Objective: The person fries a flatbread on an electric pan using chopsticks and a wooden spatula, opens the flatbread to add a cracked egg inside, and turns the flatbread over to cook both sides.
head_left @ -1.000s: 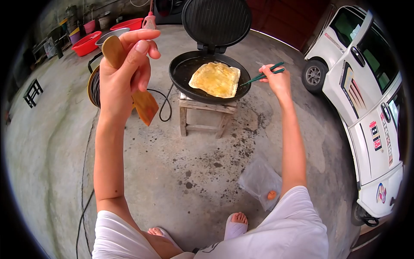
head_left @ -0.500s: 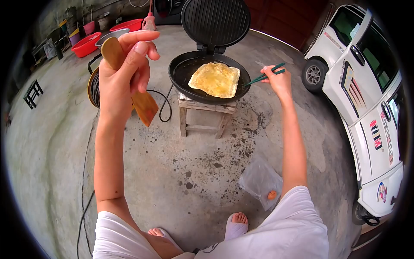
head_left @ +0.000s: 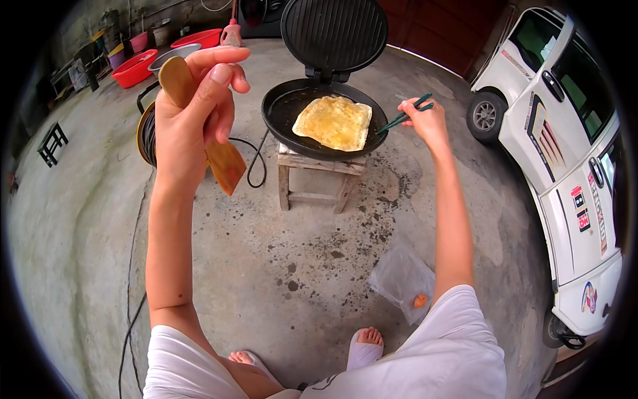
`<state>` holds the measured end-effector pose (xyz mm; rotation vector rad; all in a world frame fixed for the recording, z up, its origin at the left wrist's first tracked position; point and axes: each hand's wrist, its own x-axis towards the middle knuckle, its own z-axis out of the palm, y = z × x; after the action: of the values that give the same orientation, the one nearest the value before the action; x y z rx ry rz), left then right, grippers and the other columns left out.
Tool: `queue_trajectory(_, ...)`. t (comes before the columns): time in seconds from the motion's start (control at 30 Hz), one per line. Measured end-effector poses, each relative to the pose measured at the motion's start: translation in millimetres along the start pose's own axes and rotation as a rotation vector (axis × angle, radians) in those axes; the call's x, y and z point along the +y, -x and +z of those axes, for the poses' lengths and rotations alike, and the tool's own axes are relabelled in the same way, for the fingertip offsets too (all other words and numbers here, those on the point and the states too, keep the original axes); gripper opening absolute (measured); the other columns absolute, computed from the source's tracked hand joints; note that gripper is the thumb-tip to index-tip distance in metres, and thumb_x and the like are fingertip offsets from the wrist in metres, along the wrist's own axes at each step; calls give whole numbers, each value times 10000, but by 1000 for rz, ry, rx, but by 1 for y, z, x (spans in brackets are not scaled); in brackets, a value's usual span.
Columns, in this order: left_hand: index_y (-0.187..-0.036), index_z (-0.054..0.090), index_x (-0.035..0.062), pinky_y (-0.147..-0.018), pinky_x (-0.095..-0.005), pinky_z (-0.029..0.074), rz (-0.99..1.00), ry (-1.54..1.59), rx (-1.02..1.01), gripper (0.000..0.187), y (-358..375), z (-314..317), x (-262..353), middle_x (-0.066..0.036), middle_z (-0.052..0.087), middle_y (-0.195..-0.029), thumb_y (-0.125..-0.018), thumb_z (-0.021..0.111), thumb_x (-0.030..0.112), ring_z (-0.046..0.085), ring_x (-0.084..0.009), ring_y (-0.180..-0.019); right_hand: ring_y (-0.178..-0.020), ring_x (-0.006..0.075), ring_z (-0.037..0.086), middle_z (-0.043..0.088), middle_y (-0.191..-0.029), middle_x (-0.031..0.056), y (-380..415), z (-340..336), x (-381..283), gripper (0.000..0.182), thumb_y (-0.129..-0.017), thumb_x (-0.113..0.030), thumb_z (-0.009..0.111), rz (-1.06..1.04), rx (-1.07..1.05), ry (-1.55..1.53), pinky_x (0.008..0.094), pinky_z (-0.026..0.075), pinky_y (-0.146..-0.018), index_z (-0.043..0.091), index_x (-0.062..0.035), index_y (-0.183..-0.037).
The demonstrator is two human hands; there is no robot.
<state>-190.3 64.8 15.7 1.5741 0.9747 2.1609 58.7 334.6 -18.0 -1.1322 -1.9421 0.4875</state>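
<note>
A square yellow flatbread [head_left: 333, 124] lies flat in the round black electric griddle [head_left: 282, 126], whose ribbed lid [head_left: 333, 33] stands open behind it. My left hand [head_left: 199, 113] is raised at the left and grips a wooden spatula [head_left: 224, 166], blade down, away from the griddle. To the right of the griddle, my right hand [head_left: 426, 121] holds green chopsticks [head_left: 404, 118]. Their tips are at the griddle's right rim, apart from the flatbread.
The griddle rests on a small wooden stool [head_left: 319, 161]. A black cable [head_left: 258, 166] runs beside it to a cable reel [head_left: 146, 133]. A plastic bag [head_left: 399, 272] lies on the floor. Red basins [head_left: 135, 68] stand at the back left, a white vehicle [head_left: 565, 166] at the right.
The chopsticks in my right hand have shifted slightly, with their rear ends now farther apart. My left hand has barely moved, and the flatbread lies as before.
</note>
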Motion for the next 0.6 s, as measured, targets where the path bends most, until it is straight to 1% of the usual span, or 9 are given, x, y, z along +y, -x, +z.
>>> queue_trajectory(0.07,-1041,597,25,-392,-135,237,-4,-12,1,223,0,0,1,-8,581,-777,-910,498,176,375,4,-429,-564,157,641,658,-705,82,-1,1,4,197,-816,-195,607,-20,31,-19,267,513,-532,667,-8,-805)
queue_trajectory(0.17,-1040,597,24,-395,-134,242,1,-7,-3,222,0,0,1,-9,580,-776,-910,497,175,375,4,-431,-569,145,640,652,-680,77,0,4,6,179,-820,-182,611,-43,105,-175,259,504,-536,668,-14,-796)
queue_trajectory(0.33,-1038,597,23,-398,-134,246,-3,6,-2,222,0,3,0,-12,580,-776,-910,497,174,375,2,-431,-578,142,641,653,-687,73,-4,11,24,170,-822,-165,611,-17,88,-182,258,511,-539,667,-8,-792)
queue_trajectory(0.47,-1039,596,20,-396,-136,248,-6,-10,1,223,0,1,-1,-14,580,-775,-909,500,174,374,1,-430,-580,149,644,653,-695,77,-2,1,13,184,-826,-167,605,11,52,-114,266,524,-530,668,1,-784)
queue_trajectory(0.57,-1040,595,18,-395,-137,249,3,0,-3,225,-1,1,-1,-13,580,-777,-907,502,174,373,2,-429,-580,159,646,653,-702,88,-4,-2,17,199,-829,-174,601,-29,71,-224,266,532,-524,669,10,-794)
queue_trajectory(0.6,-1040,595,17,-394,-137,248,8,10,-6,225,-1,1,-2,-13,580,-778,-907,503,174,373,2,-428,-579,161,646,655,-711,91,-3,-3,15,200,-830,-173,599,-4,57,-219,266,534,-523,669,12,-801)
